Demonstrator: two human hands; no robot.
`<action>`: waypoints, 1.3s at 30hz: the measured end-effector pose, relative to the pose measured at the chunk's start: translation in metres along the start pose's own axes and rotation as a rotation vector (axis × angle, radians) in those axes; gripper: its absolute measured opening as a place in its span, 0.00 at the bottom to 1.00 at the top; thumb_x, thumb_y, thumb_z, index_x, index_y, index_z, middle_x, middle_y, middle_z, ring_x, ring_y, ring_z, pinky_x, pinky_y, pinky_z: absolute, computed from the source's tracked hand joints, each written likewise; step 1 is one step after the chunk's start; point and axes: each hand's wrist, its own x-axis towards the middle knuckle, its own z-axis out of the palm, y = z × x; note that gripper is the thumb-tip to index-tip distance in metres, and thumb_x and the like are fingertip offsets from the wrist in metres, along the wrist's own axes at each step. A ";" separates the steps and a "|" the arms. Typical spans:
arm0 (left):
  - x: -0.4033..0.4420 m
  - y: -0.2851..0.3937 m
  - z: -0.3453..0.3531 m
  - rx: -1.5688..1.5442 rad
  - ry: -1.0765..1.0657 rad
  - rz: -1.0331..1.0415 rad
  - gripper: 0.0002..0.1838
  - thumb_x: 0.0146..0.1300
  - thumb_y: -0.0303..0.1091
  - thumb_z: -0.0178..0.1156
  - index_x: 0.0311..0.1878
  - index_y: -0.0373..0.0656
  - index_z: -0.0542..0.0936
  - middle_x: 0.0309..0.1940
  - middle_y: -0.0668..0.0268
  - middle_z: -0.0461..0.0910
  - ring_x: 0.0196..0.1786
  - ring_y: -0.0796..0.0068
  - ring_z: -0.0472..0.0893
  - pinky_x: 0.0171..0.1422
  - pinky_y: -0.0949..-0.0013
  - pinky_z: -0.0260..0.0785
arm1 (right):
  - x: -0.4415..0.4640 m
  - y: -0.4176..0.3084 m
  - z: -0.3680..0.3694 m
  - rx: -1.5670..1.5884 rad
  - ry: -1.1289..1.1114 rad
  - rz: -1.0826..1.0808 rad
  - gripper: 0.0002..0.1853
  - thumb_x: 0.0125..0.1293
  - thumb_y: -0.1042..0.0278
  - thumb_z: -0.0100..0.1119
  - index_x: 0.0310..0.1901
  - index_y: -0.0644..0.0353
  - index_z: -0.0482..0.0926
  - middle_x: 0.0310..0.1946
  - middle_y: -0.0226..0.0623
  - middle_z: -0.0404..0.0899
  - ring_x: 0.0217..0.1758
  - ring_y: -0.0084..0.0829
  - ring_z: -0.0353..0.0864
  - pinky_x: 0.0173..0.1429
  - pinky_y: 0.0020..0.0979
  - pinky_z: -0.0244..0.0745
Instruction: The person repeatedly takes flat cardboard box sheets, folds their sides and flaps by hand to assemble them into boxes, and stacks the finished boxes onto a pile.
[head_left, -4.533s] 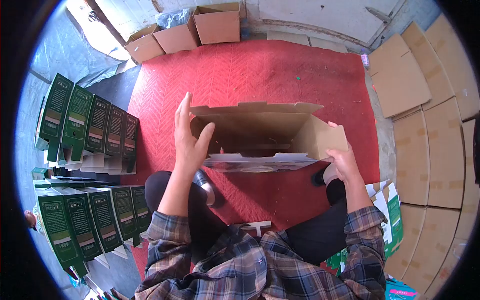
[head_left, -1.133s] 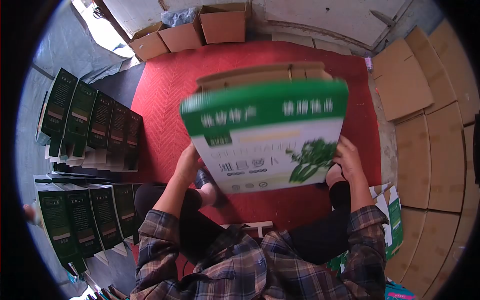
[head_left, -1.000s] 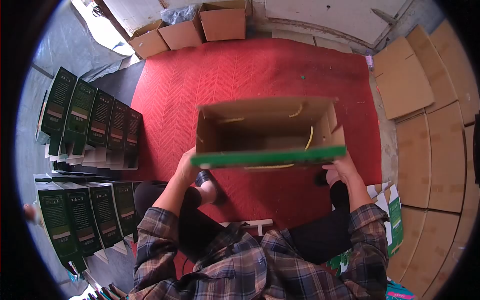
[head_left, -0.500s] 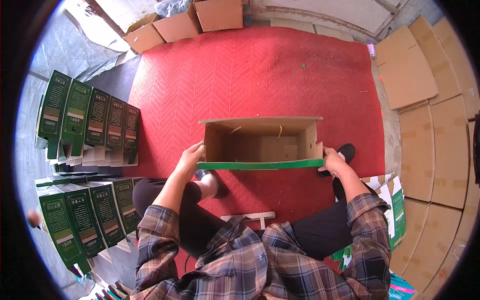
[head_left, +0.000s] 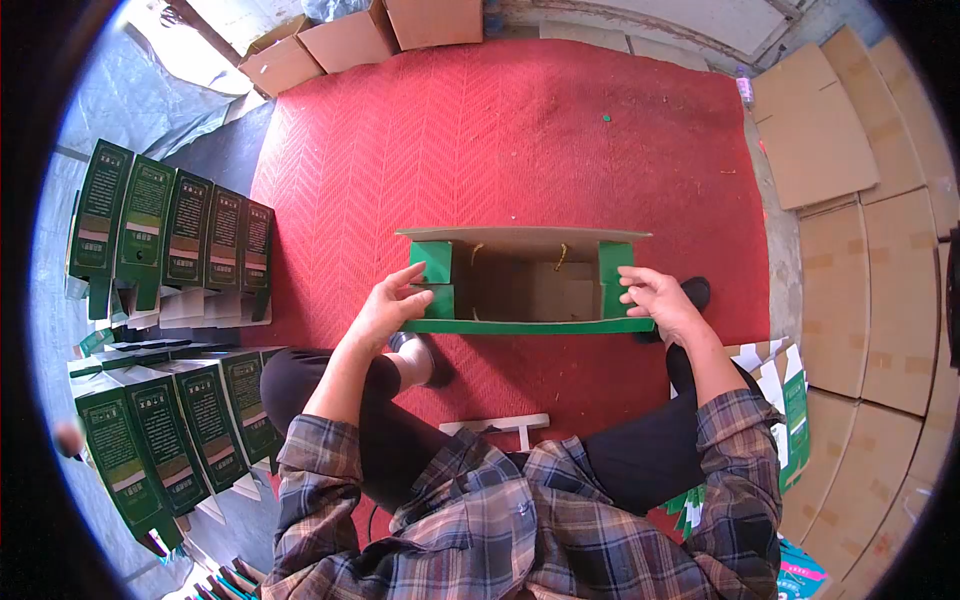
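An open cardboard box (head_left: 530, 327), brown inside with a green front edge, sits in front of me above the red carpet. Two short yellow cords show on its inner back wall. Green end flaps are folded inward at both ends. At the left end, my left hand (head_left: 393, 308) has its fingers apart, their tips against the left flaps (head_left: 432, 263). My right hand (head_left: 660, 298) is at the opposite end, fingers spread and touching the right flap (head_left: 612, 268). Neither hand is wrapped around the box.
Rows of green printed boxes (head_left: 140, 225) stand on the left. Brown cartons (head_left: 835, 290) are stacked along the right, with more open cartons (head_left: 350, 45) at the back. Flat green-white cardboard (head_left: 790, 415) lies by my right knee. A white bar-shaped object (head_left: 500, 424) lies between my legs.
Both hands have moved from the box's outer ends to its top. The end flaps have turned inward, showing their green faces. My fingers have spread.
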 end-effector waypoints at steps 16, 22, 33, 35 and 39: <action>0.028 -0.027 0.028 0.820 0.461 0.499 0.15 0.57 0.30 0.65 0.49 0.46 0.82 0.46 0.54 0.76 0.51 0.50 0.74 0.58 0.56 0.70 | -0.008 0.002 0.026 -0.971 0.257 -0.554 0.34 0.51 0.66 0.73 0.61 0.59 0.74 0.63 0.46 0.69 0.67 0.47 0.66 0.68 0.43 0.67; 0.017 -0.018 0.050 1.055 0.481 0.488 0.16 0.55 0.39 0.68 0.47 0.48 0.83 0.49 0.58 0.75 0.57 0.52 0.71 0.59 0.54 0.68 | -0.016 0.001 0.054 -1.141 0.191 -0.439 0.47 0.40 0.68 0.79 0.66 0.58 0.67 0.64 0.42 0.66 0.69 0.45 0.63 0.66 0.45 0.67; -0.004 -0.015 0.063 1.170 0.265 0.523 0.45 0.34 0.41 0.80 0.62 0.51 0.74 0.55 0.58 0.69 0.62 0.51 0.67 0.62 0.48 0.66 | -0.008 0.011 0.051 -1.034 0.204 -0.548 0.44 0.41 0.74 0.75 0.65 0.61 0.67 0.57 0.44 0.69 0.64 0.45 0.66 0.68 0.44 0.64; -0.003 -0.016 0.063 1.231 0.247 0.536 0.45 0.33 0.41 0.80 0.62 0.53 0.73 0.54 0.59 0.69 0.62 0.52 0.68 0.61 0.47 0.65 | -0.007 0.010 0.052 -1.038 0.201 -0.557 0.44 0.42 0.75 0.75 0.65 0.62 0.67 0.57 0.44 0.69 0.64 0.45 0.66 0.68 0.44 0.64; 0.001 -0.018 0.062 1.277 0.235 0.513 0.43 0.36 0.42 0.78 0.62 0.56 0.74 0.52 0.60 0.70 0.61 0.54 0.68 0.60 0.48 0.65 | -0.006 0.008 0.051 -1.070 0.184 -0.567 0.43 0.44 0.75 0.73 0.66 0.65 0.66 0.56 0.43 0.69 0.63 0.44 0.67 0.66 0.44 0.65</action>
